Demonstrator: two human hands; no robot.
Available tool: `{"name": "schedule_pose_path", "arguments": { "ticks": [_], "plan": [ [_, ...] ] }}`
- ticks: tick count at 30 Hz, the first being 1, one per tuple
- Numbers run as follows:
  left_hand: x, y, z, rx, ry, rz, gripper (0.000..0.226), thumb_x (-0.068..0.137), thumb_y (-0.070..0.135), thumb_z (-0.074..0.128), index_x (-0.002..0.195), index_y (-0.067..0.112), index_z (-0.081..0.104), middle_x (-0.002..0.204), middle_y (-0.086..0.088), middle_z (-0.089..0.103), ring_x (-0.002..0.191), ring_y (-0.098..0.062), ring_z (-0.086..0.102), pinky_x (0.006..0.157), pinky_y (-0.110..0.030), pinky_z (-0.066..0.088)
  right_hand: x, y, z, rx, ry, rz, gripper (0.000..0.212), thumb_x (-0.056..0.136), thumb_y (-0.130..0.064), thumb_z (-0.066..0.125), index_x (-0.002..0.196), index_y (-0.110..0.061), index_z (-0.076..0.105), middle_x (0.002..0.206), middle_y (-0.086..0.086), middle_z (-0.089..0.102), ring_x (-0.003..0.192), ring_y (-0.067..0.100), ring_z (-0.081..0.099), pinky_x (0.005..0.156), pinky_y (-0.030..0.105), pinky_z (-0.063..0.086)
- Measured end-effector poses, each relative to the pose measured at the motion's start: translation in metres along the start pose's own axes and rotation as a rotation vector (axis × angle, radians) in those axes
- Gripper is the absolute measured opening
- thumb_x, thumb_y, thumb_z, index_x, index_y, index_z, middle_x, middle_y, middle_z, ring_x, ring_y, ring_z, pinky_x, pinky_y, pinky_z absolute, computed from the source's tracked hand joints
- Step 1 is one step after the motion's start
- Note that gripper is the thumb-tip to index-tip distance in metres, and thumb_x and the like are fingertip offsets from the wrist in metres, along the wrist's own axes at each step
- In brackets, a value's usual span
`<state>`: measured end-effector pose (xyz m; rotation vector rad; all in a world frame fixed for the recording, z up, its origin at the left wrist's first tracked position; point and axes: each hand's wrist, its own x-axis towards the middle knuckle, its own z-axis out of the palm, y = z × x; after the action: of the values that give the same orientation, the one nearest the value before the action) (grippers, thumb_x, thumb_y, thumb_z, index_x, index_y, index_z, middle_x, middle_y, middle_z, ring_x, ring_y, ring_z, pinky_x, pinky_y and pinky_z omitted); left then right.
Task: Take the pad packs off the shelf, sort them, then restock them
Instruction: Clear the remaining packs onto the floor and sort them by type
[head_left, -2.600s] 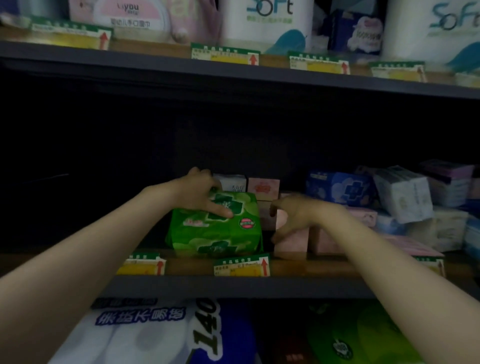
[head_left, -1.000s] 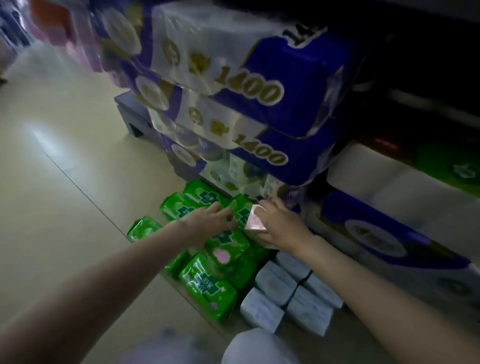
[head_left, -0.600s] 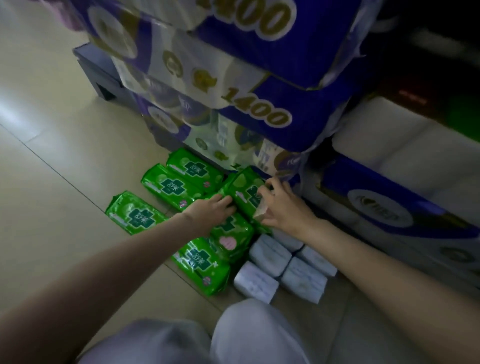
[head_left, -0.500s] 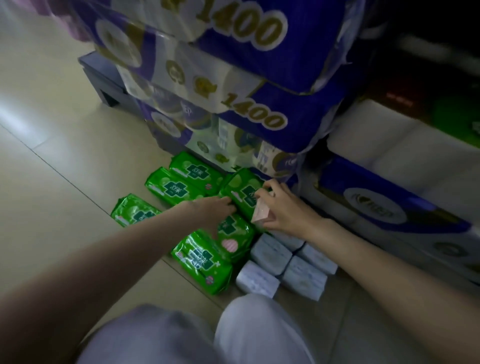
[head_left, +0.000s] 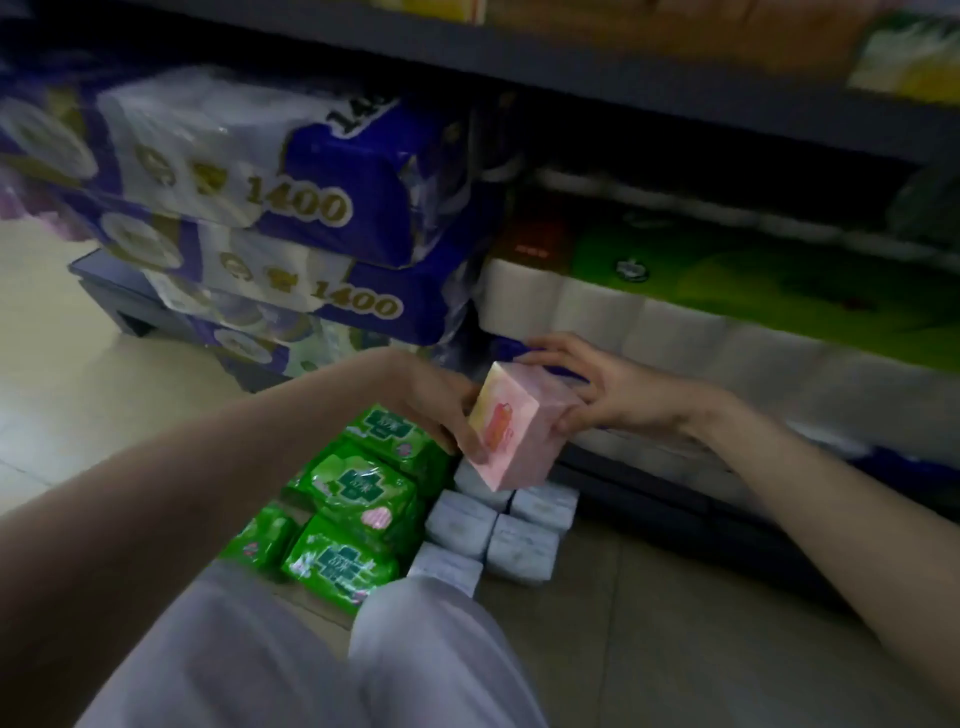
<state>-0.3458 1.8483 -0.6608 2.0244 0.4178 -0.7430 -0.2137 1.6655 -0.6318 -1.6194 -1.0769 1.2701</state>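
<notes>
Since half a second ago the small pink rectangular pad pack in glossy film has come up off the pile, and now both hands are on it instead of just the right one. Left hand has its fingers curled round the near end, right hand pinches the far end with thumb underneath and fingers spread over the top. It's held in the air, tilted, right above the pale grey-white wrapped pad packs lying in a tidy block on the tiled floor

Just left of those are the bright green crinkly plastic pad packs, puffy and soft-looking, heaped a bit loosely

What could go wrong imo: that wrap looks slick and the grip is only at the ends, so it might slip and knock the grey block out of line. Also easy to drop it on the wrong pile, since there's no pink pile visible yet
</notes>
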Motion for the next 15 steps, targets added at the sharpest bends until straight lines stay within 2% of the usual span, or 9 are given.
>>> {"name": "schedule_pose_path", "arguments": {
  "ticks": [3, 6, 8, 11, 13, 15],
  "plan": [
    [0.015, 0.031, 0.006, -0.161, -0.078, 0.052, 0.025, 0.08, 0.005, 0.069, 0.097, 0.021, 0.06, 0.098, 0.003, 0.066, 0.096, -0.011, 0.063, 0.089, -0.03, 0.053, -0.024, 0.002, -0.011, -0.021, 0.105, 0.029, 0.077, 0.081, 0.01, 0.062, 0.14, -0.026, 0.029, 0.135, -0.004, 0.043, 0.107, 0.005, 0.057, 0.079, 0.021, 0.054],
    [0.03, 0.046, 0.011, -0.221, -0.135, 0.085, 0.032, 0.085, 0.008, 0.064, 0.112, 0.023, 0.057, 0.111, 0.003, 0.065, 0.105, -0.01, 0.062, 0.092, -0.027, 0.05, -0.037, 0.019, -0.018, -0.022, 0.314, 0.064, 0.064, 0.082, 0.0, 0.066, 0.137, -0.018, 0.038, 0.126, 0.002, 0.047, 0.106, 0.014, 0.058, 0.082, 0.022, 0.052],
    [0.042, 0.056, 0.017, -0.238, -0.145, 0.126, 0.042, 0.085, 0.015, 0.065, 0.125, 0.023, 0.052, 0.117, 0.001, 0.064, 0.108, -0.01, 0.061, 0.089, -0.023, 0.051, -0.043, 0.033, -0.022, 0.051, 0.509, 0.068, 0.044, 0.083, -0.004, 0.066, 0.124, -0.009, 0.051, 0.11, 0.004, 0.057, 0.1, 0.017, 0.059, 0.078, 0.022, 0.051],
    [0.06, 0.071, 0.028, -0.309, -0.137, 0.155, 0.044, 0.084, 0.013, 0.066, 0.124, 0.022, 0.05, 0.118, -0.001, 0.064, 0.103, -0.01, 0.064, 0.085, -0.023, 0.054, -0.052, 0.052, -0.025, 0.024, 0.723, 0.091, 0.017, 0.086, -0.014, 0.065, 0.102, -0.011, 0.059, 0.085, 0.001, 0.063, 0.082, 0.013, 0.058, 0.066, 0.02, 0.046],
    [0.074, 0.082, 0.036, -0.309, -0.197, 0.173, 0.059, 0.081, 0.009, 0.069, 0.13, 0.026, 0.042, 0.121, -0.002, 0.06, 0.106, -0.013, 0.063, 0.085, -0.028, 0.054, -0.062, 0.06, -0.024, -0.002, 0.713, 0.114, 0.019, 0.088, -0.019, 0.063, 0.106, -0.013, 0.061, 0.086, -0.003, 0.064, 0.079, 0.008, 0.058, 0.067, 0.02, 0.046],
    [0.089, 0.09, 0.047, -0.217, -0.273, 0.183, 0.064, 0.079, 0.01, 0.072, 0.133, 0.027, 0.041, 0.121, -0.002, 0.061, 0.107, -0.015, 0.063, 0.085, -0.028, 0.054, -0.074, 0.066, -0.023, -0.036, 0.619, 0.156, 0.035, 0.088, -0.025, 0.063, 0.121, -0.022, 0.053, 0.104, -0.006, 0.062, 0.094, 0.008, 0.059, 0.081, 0.024, 0.049]
  ]
}}
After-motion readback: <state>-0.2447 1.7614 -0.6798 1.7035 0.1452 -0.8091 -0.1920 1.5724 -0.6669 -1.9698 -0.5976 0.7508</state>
